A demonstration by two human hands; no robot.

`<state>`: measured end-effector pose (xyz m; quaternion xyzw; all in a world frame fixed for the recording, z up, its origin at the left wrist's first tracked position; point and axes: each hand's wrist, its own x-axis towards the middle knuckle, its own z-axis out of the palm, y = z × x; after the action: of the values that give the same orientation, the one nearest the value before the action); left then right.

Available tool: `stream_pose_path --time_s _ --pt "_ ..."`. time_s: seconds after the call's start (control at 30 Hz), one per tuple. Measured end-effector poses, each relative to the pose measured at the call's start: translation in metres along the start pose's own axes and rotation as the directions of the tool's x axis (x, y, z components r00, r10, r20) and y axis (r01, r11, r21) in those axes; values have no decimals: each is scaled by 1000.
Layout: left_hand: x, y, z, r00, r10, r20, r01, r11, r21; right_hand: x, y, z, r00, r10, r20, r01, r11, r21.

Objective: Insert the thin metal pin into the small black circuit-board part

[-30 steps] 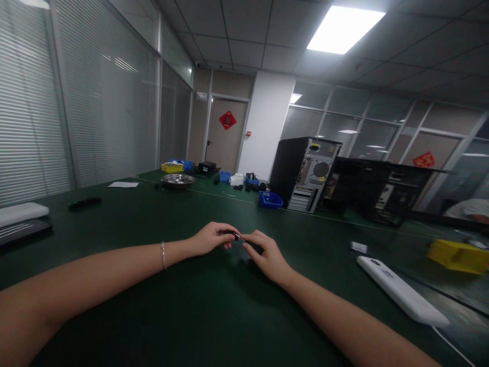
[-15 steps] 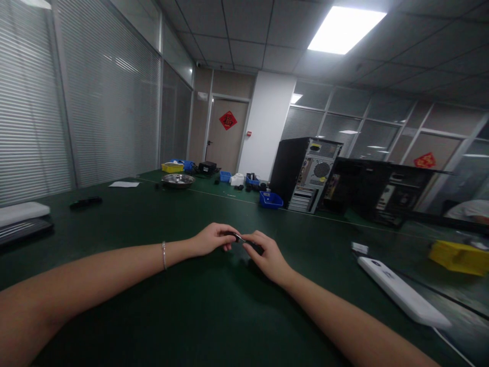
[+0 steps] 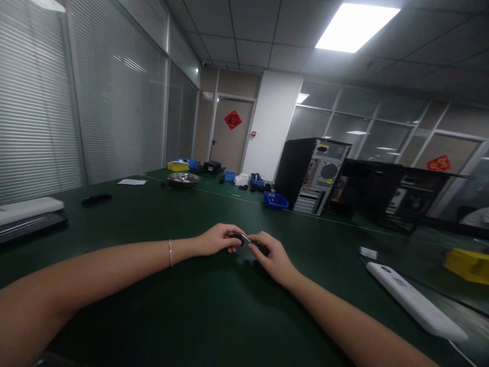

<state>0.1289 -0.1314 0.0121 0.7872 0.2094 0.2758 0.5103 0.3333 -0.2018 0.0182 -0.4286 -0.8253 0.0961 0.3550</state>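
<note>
Green table, slatted blinds, white pillar, bright ceiling panel

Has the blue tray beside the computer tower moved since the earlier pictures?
No. The blue tray keeps its place at the foot of the computer tower; both merely appear farther right because the whole view shifted.

Left forearm: bare from around the elbow down to the wrist; full and rounded near the elbow, narrowing smoothly toward the hand
Bracelet: one thin, silver-toned band worn around the left wrist; its outline slightly uneven, as beads or links might look, too small to tell which
Left hand: bare; slim in build, with slender fingers
Right forearm: bare along its visible length; evenly tapered, smooth in outline
Right hand: bare; gently rounded across the back; fingernail details too small to make out
</note>
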Motion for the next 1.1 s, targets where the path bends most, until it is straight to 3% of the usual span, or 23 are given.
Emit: stream_pose_path --time_s 0.13,0.2,0.33,0.47,0.6,0.9,1.1 --pt "-24 8 -12 998 -56 14 55 998 41 4 -3 9 999 33 7 -33 999 10" --pt "-45 18 -24 995 -71 70 63 991 116 6 -2 13 999 39 20 -39 999 10" --pt "-90 43 -45 993 21 116 -59 939 340 9 1 20 997 54 56 -54 998 -15" --pt "-113 55 -55 994 108 25 -106 862 496 9 0 23 995 29 90 -25 999 -41" --pt "-120 47 -60 993 111 -44 -65 810 583 9 -3 23 987 15 162 -8 999 -46" --pt "-140 21 -55 1000 23 -7 -12 742 670 4 -4 33 984 3 178 16 995 -103" --pt "-164 27 -41 997 20 -69 37 679 734 -6 -23 36 979 -18 203 57 981 -187"
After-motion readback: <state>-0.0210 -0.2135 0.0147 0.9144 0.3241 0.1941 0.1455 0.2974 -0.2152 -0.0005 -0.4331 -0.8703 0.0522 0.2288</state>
